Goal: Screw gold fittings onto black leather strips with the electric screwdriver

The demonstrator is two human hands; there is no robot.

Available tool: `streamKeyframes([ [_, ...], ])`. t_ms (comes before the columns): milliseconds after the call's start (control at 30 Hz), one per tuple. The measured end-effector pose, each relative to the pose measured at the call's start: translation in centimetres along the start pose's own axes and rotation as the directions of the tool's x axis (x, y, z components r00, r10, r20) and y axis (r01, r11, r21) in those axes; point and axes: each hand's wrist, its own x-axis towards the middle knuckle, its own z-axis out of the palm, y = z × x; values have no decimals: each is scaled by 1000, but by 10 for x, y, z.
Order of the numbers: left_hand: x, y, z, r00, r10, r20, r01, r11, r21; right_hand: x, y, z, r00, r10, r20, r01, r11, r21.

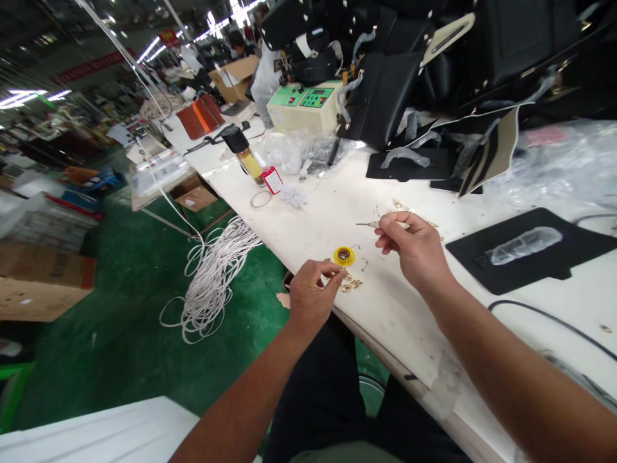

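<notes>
My right hand (pixel 409 247) is closed around a small screwdriver (pixel 369 224) with a pale handle. Its thin metal shaft points left, above the white tabletop. Lower and to the left, my left hand (pixel 315 289) pinches thumb and forefinger together at the table's near edge. Whatever lies between those fingertips is too small to make out. Just beyond them sits a round yellow dish (pixel 344 256) with small dark and shiny bits inside. Several gold metal fittings (pixel 351 285) lie beside my left fingertips, and more gold pieces (pixel 398 204) lie behind my right hand.
A red-labelled bottle (pixel 272 180) and a jar with yellow contents (pixel 248 161) stand at the left edge. Behind are a green-panelled machine (pixel 306 106) and black bags (pixel 385 90). A flat black panel (pixel 530 251) lies right. Coiled white cord (pixel 216 276) covers part of the floor.
</notes>
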Motion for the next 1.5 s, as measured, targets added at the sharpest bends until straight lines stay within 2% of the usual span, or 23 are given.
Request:
streamKeyframes([
  [133,-17,-13,10,962,111,249,-123,992,33,3,16,-2,995,83,50,-80,994,-72],
  [200,-22,-21,17,922,198,332,-247,963,111,1,21,-2,993,89,71,-78,986,-146],
  [267,-26,-30,24,872,298,388,-406,884,234,-1,22,-4,993,77,91,-51,964,-262],
  [367,-29,-38,26,818,421,392,-556,755,348,-2,20,-7,994,51,97,-6,910,-416],
  [433,-28,-41,19,805,495,328,-589,734,338,2,18,-5,996,4,92,39,888,-459],
  [500,-20,-42,5,818,526,231,-575,756,314,13,16,4,992,-50,115,101,862,-496],
  [567,-2,-43,-14,855,503,127,-515,790,332,31,17,21,981,-75,179,164,815,-555],
  [633,27,-48,-34,899,435,53,-417,811,410,58,20,45,965,-61,255,210,762,-613],
  [733,83,-59,-62,958,278,66,-261,760,595,108,33,89,950,-43,309,244,719,-651],
  [833,136,-72,-78,969,232,85,-228,710,667,156,53,129,947,-58,317,269,681,-681],
  [933,175,-85,-80,969,217,115,-233,664,710,189,77,154,943,-76,324,299,625,-721],
  [1033,202,-95,-72,969,204,139,-238,622,746,202,96,160,925,-95,367,357,544,-759],
  [1133,220,-100,-59,965,201,168,-256,594,763,200,102,155,895,-101,435,432,443,-785],
  [1300,239,-97,-46,952,207,224,-302,554,776,193,96,152,857,-72,510,507,287,-813],
  [1500,245,-94,-48,938,193,289,-347,493,798,197,85,160,849,12,529,518,180,-836],
])
